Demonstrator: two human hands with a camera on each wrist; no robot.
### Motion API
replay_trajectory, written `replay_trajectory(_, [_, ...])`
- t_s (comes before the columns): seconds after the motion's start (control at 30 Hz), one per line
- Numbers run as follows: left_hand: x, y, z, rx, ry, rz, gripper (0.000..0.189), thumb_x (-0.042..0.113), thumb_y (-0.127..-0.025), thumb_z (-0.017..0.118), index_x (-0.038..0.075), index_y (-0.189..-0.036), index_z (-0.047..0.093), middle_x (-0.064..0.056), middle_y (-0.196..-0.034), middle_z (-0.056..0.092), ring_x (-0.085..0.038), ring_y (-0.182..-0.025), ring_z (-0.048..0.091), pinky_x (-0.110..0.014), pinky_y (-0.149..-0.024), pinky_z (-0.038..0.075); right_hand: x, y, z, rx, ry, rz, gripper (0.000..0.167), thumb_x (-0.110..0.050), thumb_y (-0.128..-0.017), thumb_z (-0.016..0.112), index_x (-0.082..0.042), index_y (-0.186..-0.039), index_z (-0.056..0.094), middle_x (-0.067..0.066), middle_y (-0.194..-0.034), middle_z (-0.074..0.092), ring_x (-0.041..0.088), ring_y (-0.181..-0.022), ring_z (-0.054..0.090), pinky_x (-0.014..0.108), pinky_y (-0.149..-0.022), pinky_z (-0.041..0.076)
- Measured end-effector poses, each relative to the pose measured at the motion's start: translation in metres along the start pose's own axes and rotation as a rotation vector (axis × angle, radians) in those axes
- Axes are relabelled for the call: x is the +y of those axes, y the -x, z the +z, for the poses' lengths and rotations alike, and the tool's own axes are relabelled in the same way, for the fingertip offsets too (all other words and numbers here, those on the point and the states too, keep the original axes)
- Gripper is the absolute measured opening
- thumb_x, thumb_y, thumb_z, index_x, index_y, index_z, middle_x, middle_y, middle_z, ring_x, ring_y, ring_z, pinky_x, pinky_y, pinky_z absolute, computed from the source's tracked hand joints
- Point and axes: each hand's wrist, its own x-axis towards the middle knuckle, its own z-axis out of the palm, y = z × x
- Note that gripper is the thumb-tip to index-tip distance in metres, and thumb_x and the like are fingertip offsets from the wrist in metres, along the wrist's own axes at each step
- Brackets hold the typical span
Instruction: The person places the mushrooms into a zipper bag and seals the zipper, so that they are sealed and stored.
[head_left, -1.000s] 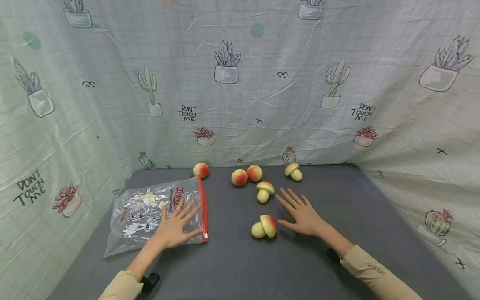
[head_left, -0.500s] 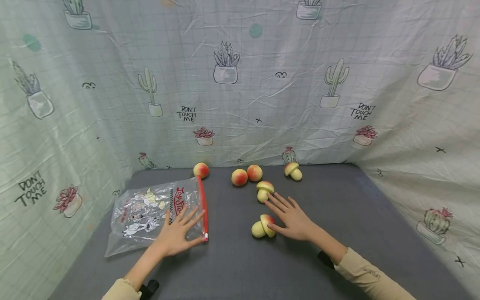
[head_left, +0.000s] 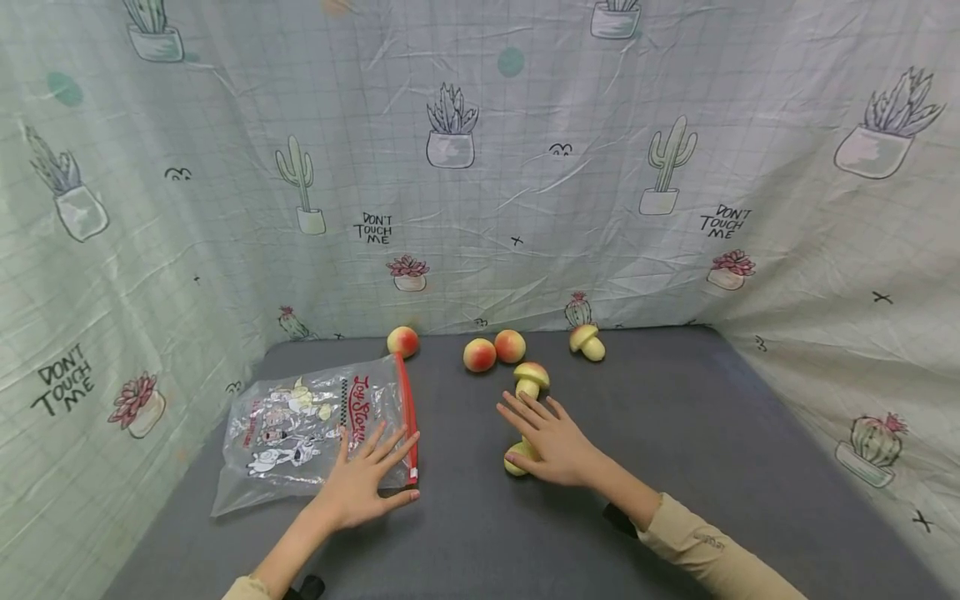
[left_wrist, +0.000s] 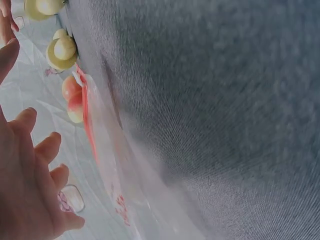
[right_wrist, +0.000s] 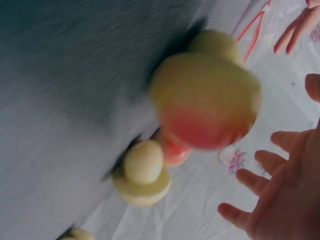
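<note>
Three peaches (head_left: 478, 355) are lying near the table's (head_left: 465, 533) far edge | left hand (head_left: 356, 490): hovering by the clear bag (head_left: 292, 417), grip spread wide, holding nothing | right hand (head_left: 558, 450): hovering by the nearest mushroom (right_wrist: 205, 100), grip likewise spread, holding nothing; second mushroom (head_left: 531, 375) is lying just beyond

A sheet (head_left: 525, 200) printed with potted cacti (head_left: 667, 162) and "DON'T TOUCH ME" is enclosing the grey surface (head_left: 465, 533) at the back and both sides, screening it off and hiding what sort of room is lying beyond.
</note>
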Motion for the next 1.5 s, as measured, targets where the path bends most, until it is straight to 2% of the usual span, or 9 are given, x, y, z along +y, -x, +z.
replay_trajectory(0.23, [0.002, 0.003, 0.001, -0.049, 0.020, -0.008, 0.076, 0.059, -0.074, 0.057, 0.031, -0.139, 0.029, 0.002, -0.144, 0.034, -0.031, -0.133, 0.028, -0.066, -0.100, 0.006, -0.024, -0.020, 0.007, -0.036, 0.030, 0.003, 0.065, -0.051, -0.089, 0.037, -0.024, -0.144, 0.016, -0.004, -0.151, 0.013, 0.019, -0.139, 0.014, 0.055, -0.105, 0.020])
replay_trajectory(0.47, [-0.013, 0.003, 0.000, -0.045, 0.026, 0.034, 0.076, 0.051, -0.074, 0.062, 0.022, -0.139, 0.033, -0.002, -0.142, 0.037, -0.032, -0.131, 0.031, -0.067, -0.099, 0.011, -0.048, -0.041, 0.015, -0.049, 0.042, -0.024, 0.064, -0.047, -0.089, 0.041, -0.023, -0.144, 0.017, -0.002, -0.150, 0.017, 0.020, -0.138, 0.017, 0.053, -0.106, 0.021])
replay_trajectory(0.67, [-0.025, 0.004, -0.001, -0.017, -0.018, 0.059, 0.076, 0.049, -0.074, 0.062, 0.017, -0.138, 0.035, -0.004, -0.140, 0.040, -0.031, -0.129, 0.035, -0.064, -0.100, 0.014, -0.064, -0.057, 0.023, -0.071, 0.049, -0.025, 0.062, -0.047, -0.090, 0.040, -0.021, -0.143, 0.020, -0.002, -0.150, 0.018, 0.019, -0.138, 0.018, 0.052, -0.105, 0.023])
replay_trajectory(0.8, [-0.028, 0.003, -0.001, -0.002, -0.032, 0.061, 0.074, 0.046, -0.075, 0.062, 0.014, -0.137, 0.037, -0.006, -0.138, 0.042, -0.032, -0.127, 0.038, -0.064, -0.099, 0.017, -0.073, -0.067, 0.029, -0.066, 0.050, -0.029, 0.060, -0.045, -0.090, 0.041, -0.019, -0.142, 0.024, -0.001, -0.149, 0.021, 0.020, -0.137, 0.020, 0.052, -0.104, 0.025])
replay_trajectory(1.0, [-0.032, -0.002, 0.001, -0.025, -0.032, 0.029, 0.072, 0.043, -0.077, 0.062, 0.011, -0.136, 0.037, -0.008, -0.137, 0.043, -0.034, -0.127, 0.038, -0.064, -0.100, 0.019, -0.083, -0.080, 0.040, -0.089, 0.041, -0.029, 0.059, -0.044, -0.091, 0.040, -0.018, -0.142, 0.024, -0.001, -0.149, 0.022, 0.020, -0.137, 0.021, 0.051, -0.104, 0.025])
replay_trajectory(1.13, [-0.035, -0.005, 0.004, -0.054, -0.032, 0.020, 0.076, 0.046, -0.074, 0.063, 0.011, -0.137, 0.036, -0.008, -0.138, 0.042, -0.034, -0.128, 0.036, -0.064, -0.100, 0.018, -0.087, -0.086, 0.043, -0.116, 0.034, -0.019, 0.058, -0.043, -0.092, 0.038, -0.017, -0.142, 0.024, 0.001, -0.148, 0.024, 0.020, -0.137, 0.021, 0.050, -0.104, 0.026])
replay_trajectory(1.23, [-0.036, -0.007, 0.007, -0.059, -0.036, 0.036, 0.081, 0.049, -0.070, 0.065, 0.011, -0.137, 0.037, -0.009, -0.139, 0.040, -0.035, -0.129, 0.034, -0.064, -0.100, 0.017, -0.090, -0.090, 0.046, -0.135, 0.037, -0.007, 0.057, -0.042, -0.092, 0.037, -0.017, -0.142, 0.024, 0.001, -0.148, 0.024, 0.021, -0.136, 0.023, 0.050, -0.104, 0.026])
replay_trajectory(1.37, [-0.038, -0.010, 0.012, -0.051, -0.085, 0.072, 0.087, 0.054, -0.065, 0.066, 0.011, -0.136, 0.038, -0.010, -0.140, 0.039, -0.036, -0.129, 0.034, -0.065, -0.099, 0.018, -0.091, -0.094, 0.053, -0.174, 0.053, 0.022, 0.057, -0.042, -0.092, 0.037, -0.017, -0.142, 0.025, 0.000, -0.148, 0.024, 0.021, -0.136, 0.022, 0.049, -0.105, 0.026])
replay_trajectory(1.5, [-0.039, -0.012, 0.018, -0.069, -0.114, 0.084, 0.090, 0.055, -0.063, 0.066, 0.012, -0.136, 0.038, -0.010, -0.141, 0.037, -0.036, -0.129, 0.033, -0.066, -0.097, 0.019, -0.091, -0.097, 0.060, -0.199, 0.067, 0.039, 0.058, -0.043, -0.092, 0.038, -0.018, -0.142, 0.025, -0.001, -0.148, 0.023, 0.020, -0.136, 0.022, 0.049, -0.104, 0.026])
